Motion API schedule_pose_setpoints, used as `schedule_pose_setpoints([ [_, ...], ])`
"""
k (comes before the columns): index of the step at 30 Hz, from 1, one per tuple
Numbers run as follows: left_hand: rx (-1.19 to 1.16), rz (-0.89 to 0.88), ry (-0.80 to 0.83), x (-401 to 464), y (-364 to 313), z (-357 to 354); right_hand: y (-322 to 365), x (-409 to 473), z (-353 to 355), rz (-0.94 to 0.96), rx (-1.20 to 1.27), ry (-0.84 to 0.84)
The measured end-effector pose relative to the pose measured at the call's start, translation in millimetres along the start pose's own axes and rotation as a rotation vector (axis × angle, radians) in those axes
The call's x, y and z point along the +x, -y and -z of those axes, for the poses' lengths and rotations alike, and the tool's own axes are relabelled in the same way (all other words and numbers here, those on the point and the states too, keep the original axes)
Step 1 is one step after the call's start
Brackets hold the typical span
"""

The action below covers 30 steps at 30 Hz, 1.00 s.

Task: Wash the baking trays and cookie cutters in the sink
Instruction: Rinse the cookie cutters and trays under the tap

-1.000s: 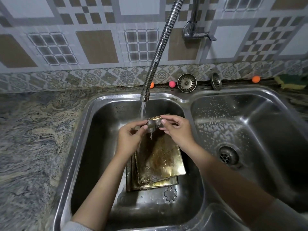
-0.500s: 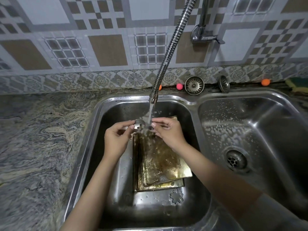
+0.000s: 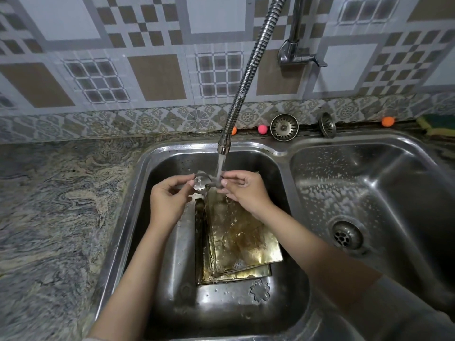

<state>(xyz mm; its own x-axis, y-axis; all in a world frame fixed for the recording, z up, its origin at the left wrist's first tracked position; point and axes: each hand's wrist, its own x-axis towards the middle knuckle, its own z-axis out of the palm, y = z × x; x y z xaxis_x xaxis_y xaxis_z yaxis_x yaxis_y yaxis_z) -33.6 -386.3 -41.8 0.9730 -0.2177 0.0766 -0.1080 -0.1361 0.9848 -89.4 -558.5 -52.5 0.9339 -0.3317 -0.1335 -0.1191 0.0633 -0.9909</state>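
Note:
Both hands hold a small metal cookie cutter point(image 3: 202, 184) over the left sink basin point(image 3: 147, 183), under the running water from the flexible faucet hose point(image 3: 248, 70). My left hand point(image 3: 170, 200) pinches its left side and my right hand point(image 3: 243, 190) pinches its right end. Below them two stained golden baking trays point(image 3: 242, 244) lie stacked on the basin floor. A flower-shaped cookie cutter point(image 3: 260, 290) lies flat in front of the trays.
The right basin point(image 3: 369, 183) holds soap suds and an open drain point(image 3: 346, 236). Two drain strainers point(image 3: 284, 127), small orange and pink balls point(image 3: 262, 128) and a green-yellow sponge point(image 3: 437, 124) sit along the back ledge. A marbled stone counter point(image 3: 56, 217) lies to the left.
The hands have turned the small cutter under the stream and shifted it slightly up toward the spout. The camera view moved a little, so the sink sits further right and lower.

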Motion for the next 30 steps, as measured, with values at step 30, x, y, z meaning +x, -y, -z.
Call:
schedule_pose_setpoints([
  [30, 0.121, 0.0, 0.345, -22, 11, -47, 52, -74, 164, 0.179, -0.355, -0.183],
])
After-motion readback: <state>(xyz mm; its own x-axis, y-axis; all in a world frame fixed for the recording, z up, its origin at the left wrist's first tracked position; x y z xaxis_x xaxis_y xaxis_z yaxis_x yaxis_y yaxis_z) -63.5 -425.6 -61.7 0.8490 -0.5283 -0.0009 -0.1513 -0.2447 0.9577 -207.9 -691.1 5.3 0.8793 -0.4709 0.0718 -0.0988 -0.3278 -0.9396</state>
